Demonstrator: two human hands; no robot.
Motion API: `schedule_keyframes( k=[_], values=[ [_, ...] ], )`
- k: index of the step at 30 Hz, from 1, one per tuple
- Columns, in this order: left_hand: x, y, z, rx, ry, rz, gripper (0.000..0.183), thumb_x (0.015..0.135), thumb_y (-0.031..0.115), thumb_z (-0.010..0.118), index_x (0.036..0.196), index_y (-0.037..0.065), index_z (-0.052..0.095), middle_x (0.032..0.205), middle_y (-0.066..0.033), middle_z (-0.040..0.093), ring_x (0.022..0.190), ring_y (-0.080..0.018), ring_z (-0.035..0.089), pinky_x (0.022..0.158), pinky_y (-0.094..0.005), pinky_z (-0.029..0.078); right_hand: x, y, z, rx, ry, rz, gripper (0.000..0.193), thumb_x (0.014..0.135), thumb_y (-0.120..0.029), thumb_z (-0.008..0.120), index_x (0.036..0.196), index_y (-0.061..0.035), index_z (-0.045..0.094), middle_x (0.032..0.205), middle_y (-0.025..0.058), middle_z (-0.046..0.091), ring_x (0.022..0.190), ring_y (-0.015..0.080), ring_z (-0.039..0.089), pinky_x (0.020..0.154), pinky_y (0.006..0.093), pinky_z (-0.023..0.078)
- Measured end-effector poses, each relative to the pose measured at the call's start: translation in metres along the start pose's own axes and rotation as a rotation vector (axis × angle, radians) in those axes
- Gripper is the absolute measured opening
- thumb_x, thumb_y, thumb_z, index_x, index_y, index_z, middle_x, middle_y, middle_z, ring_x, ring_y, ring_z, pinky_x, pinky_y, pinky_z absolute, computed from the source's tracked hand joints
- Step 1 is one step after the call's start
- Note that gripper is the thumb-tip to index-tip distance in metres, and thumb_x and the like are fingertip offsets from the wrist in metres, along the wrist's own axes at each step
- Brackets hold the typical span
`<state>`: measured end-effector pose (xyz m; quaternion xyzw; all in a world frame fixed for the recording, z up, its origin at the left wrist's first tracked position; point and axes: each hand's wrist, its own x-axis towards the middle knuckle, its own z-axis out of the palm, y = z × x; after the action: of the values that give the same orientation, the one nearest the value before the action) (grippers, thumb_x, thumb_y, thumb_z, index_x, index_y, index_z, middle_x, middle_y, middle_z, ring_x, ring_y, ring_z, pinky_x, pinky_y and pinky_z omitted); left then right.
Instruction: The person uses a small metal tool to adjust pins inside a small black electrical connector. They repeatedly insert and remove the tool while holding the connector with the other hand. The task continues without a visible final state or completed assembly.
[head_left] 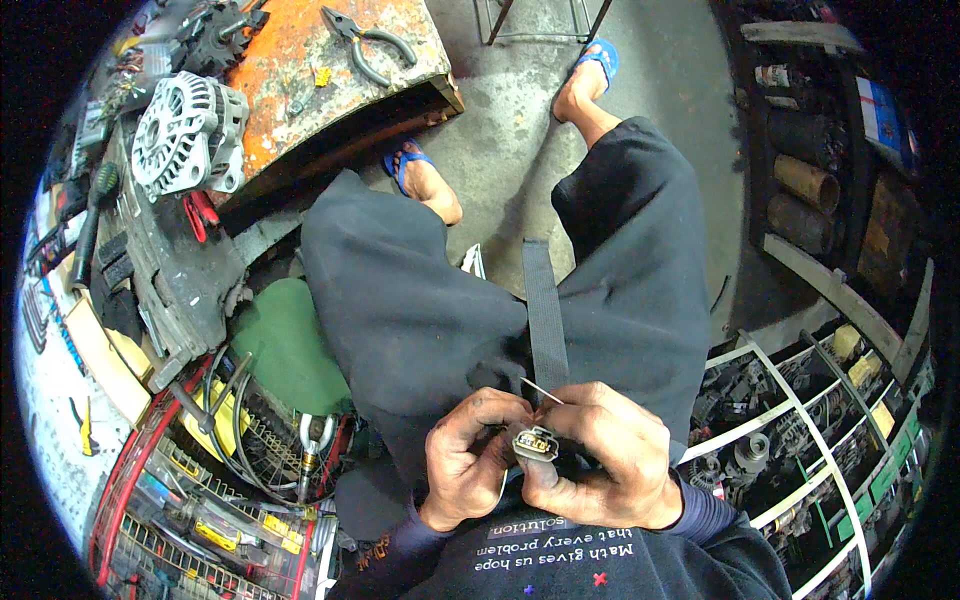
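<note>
Obs.: seated person, head view looking down over lap in dark trousers. Both hands meet at lower centre of frame, just above the shirt hem.

Item in hand: small grey plastic electrical connector plug with oval face (536,443), held between the two hands, lower centre, face turned up toward the camera.

Risks (judgement):
- Thin bright metal pin or wire (541,391) rises from between the fingers above the plug. It looks slender; side load from either thumb could bend it or slide it off the plug cavity.
- The plug is pinched by fingertips only, over the lap gap. A slip would drop it between the knees onto the grey concrete floor (520,130), or into the cluttered red wire basket of tools (150,500) at lower left.
- The pin tip points near the fingers; a jab is possible if it skids.

Hand pose:
- Left hand (468,455): curled, knuckles up, thumb and forefinger closed on the left side of the plug; wrist enters from the lower edge.
- Right hand (615,450): arched over the plug from the right, fingers closed about its right side and seemingly the pin; cannot tell exactly which finger bears on the pin.

Nearby: silver finned alternator housing (190,130) on the bench, upper left; pliers (365,40) on the rusty orange metal slab (330,70), top.
</note>
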<state>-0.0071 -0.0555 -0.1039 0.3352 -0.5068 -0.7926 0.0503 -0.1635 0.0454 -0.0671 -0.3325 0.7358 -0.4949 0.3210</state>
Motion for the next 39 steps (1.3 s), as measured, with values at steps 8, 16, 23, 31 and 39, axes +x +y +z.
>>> schedule_keyframes(
  k=[8,16,23,31,39],
  values=[
    [0.002,-0.006,0.002,0.013,0.010,0.105,0.011,0.097,0.008,0.070,0.104,0.000,0.067,0.104,-0.0140,0.070,0.094,-0.0233,0.067,0.085,-0.0357,0.054,-0.002,0.000,-0.001,-0.016,0.007,-0.049,0.039,0.073,-0.015,0.090,0.101,0.0029,0.069,0.096,0.0187,0.072,0.076,0.0315,0.073,0.064,0.0368,0.059],
    [0.004,-0.007,-0.001,0.012,-0.031,0.088,0.014,0.097,0.012,0.072,0.104,0.000,0.068,0.100,-0.0143,0.070,0.092,-0.0246,0.068,0.086,-0.0377,0.054,-0.004,0.002,-0.001,-0.028,0.023,-0.028,0.036,0.074,-0.016,0.090,0.097,0.0024,0.070,0.093,0.0178,0.072,0.072,0.0298,0.072,0.061,0.0354,0.058],
    [0.002,-0.007,0.007,-0.032,0.032,0.060,0.014,0.089,0.012,0.066,0.100,0.003,0.066,0.098,-0.0118,0.068,0.094,-0.0269,0.066,0.088,-0.0422,0.053,-0.002,0.000,-0.002,-0.030,0.032,-0.051,0.035,0.073,-0.015,0.090,0.096,0.0016,0.071,0.092,0.0173,0.073,0.070,0.0286,0.072,0.059,0.0346,0.057],
    [0.007,-0.011,0.006,-0.073,0.005,0.136,0.014,0.098,0.010,0.070,0.107,0.000,0.066,0.103,-0.0139,0.068,0.096,-0.0243,0.067,0.088,-0.0369,0.053,-0.001,0.001,-0.009,0.005,0.006,-0.066,0.035,0.073,-0.016,0.090,0.096,0.0025,0.071,0.093,0.0178,0.073,0.069,0.0277,0.071,0.058,0.0327,0.056],
    [0.002,-0.014,0.005,-0.097,0.012,0.009,0.016,0.101,0.013,0.069,0.107,-0.002,0.067,0.104,-0.0128,0.066,0.094,-0.0198,0.063,0.084,-0.0326,0.050,-0.002,-0.001,-0.026,-0.033,0.133,-0.004,0.037,0.068,-0.009,0.090,0.096,0.0030,0.070,0.092,0.0197,0.074,0.075,0.0304,0.075,0.068,0.0370,0.061]
  ],
)
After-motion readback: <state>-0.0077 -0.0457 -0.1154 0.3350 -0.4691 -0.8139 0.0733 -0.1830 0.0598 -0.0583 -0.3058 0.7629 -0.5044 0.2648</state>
